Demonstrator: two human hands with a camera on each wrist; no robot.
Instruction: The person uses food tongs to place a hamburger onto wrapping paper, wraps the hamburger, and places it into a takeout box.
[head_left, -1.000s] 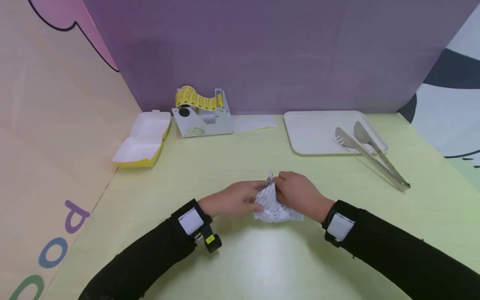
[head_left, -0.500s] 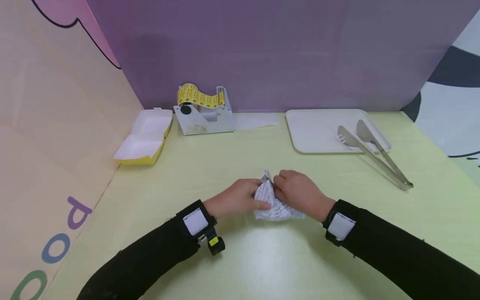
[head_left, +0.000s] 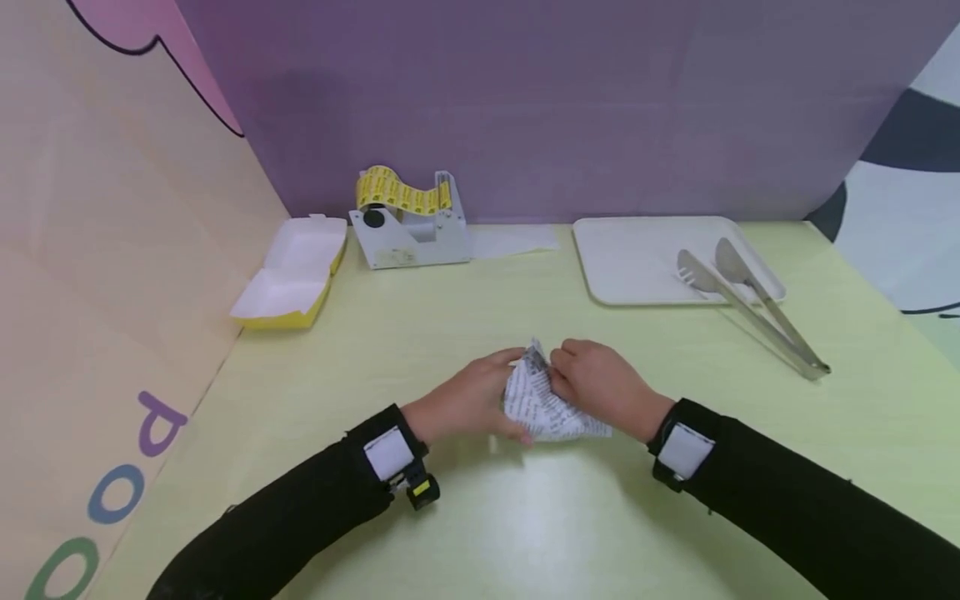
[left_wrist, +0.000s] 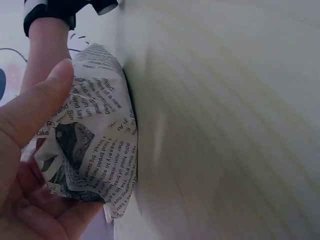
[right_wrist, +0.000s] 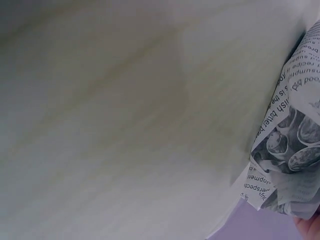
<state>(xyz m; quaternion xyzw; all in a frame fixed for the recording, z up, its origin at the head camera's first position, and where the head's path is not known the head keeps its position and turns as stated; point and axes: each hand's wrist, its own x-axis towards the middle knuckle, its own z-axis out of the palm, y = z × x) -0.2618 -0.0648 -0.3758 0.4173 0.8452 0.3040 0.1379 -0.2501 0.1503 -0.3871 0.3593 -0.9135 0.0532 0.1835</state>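
Observation:
A newsprint-patterned wrapping paper bundle point(head_left: 551, 414) rests on the table in front of me, its top corner peaked. My left hand point(head_left: 468, 400) grips its left side. In the left wrist view the thumb point(left_wrist: 62, 80) lies on one side of the wrapping paper point(left_wrist: 102, 125) and the fingers on the other. My right hand point(head_left: 606, 388), fingers curled, pinches the paper's right upper part. The right wrist view shows the folded wrapping paper point(right_wrist: 292, 135) at its right border, with a printed food picture and text. What lies inside the paper is hidden.
An open yellow-and-white takeaway box point(head_left: 281, 293) stands at the left. Behind it sits a sticker dispenser point(head_left: 408, 242) with a yellow roll, beside a white paper sheet point(head_left: 510, 240). Metal tongs point(head_left: 772, 321) lean on a white tray point(head_left: 630, 275) at the right back.
My left thumb has moved down toward the lower edge of the wrapping paper, and the left hand is spread wider around it. The right hand has stayed nearly in place, keeping its pinch.

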